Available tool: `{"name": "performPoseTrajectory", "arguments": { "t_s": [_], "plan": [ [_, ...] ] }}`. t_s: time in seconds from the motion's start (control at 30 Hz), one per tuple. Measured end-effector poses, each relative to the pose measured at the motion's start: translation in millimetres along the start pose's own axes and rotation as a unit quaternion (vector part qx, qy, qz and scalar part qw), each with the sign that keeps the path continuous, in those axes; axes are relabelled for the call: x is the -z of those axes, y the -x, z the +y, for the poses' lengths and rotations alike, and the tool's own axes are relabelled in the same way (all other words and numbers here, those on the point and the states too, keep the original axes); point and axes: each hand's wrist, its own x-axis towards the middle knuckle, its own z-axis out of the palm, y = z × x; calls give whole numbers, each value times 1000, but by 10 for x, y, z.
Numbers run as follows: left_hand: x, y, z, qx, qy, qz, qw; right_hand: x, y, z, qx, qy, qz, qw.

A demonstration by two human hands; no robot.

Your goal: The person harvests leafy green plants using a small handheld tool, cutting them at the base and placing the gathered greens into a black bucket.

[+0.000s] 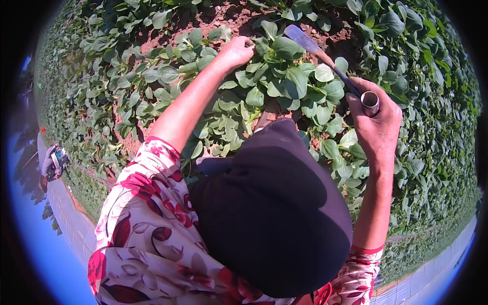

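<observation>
Leafy green plants (284, 86) surround both hands: left hand (236, 51) pinches a far leaf, right hand (376, 122) grips a flat-bladed weeding tool (325, 56).

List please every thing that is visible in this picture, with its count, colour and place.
Leafy green plants: many, green, filling the field all around.
Soil: reddish-brown, bare patches at top centre.
Hand tool: one, flat metal blade with dark shaft and tube-shaped handle end, upper right.
Distant figure: one, grey, far left edge.
Dark cap: one, black, lower centre.
Sleeves: two, cream with red flowers, bottom.
Left hand: among leaves, top centre; fingers hidden.
Right hand: closed around the tool handle.
</observation>
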Motion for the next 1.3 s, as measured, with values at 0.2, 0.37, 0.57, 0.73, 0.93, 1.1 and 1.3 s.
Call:
{"name": "performPoseTrajectory", "arguments": {
  "t_s": [0.2, 0.37, 0.57, 0.73, 0.93, 1.1, 1.3],
  "plan": [
    [-497, 930, 454, -97, -159, 12, 982, -474, -426, -278, 90, 136, -106, 981],
    [-753, 1014, 412, -175, -104, 70, 976, -850, -528, -213, 110, 212, -140, 961],
    [-604, 1116, 275, -210, -150, 47, 965, -882, -447, -213, 104, 244, -142, 954],
    [-24, 946, 464, -190, 67, 158, 967, -882, -472, -216, 78, 259, -156, 950],
    [320, 68, 349, -119, 16, 149, 982, -990, -539, -173, 56, 245, -118, 961],
    [137, -70, 167, -38, -126, 46, 990, -1028, -542, -151, 37, 213, -120, 969],
    [143, -217, 234, -110, -174, 11, 979, -1070, -590, -76, -4, 196, -125, 973]
  ]
}}
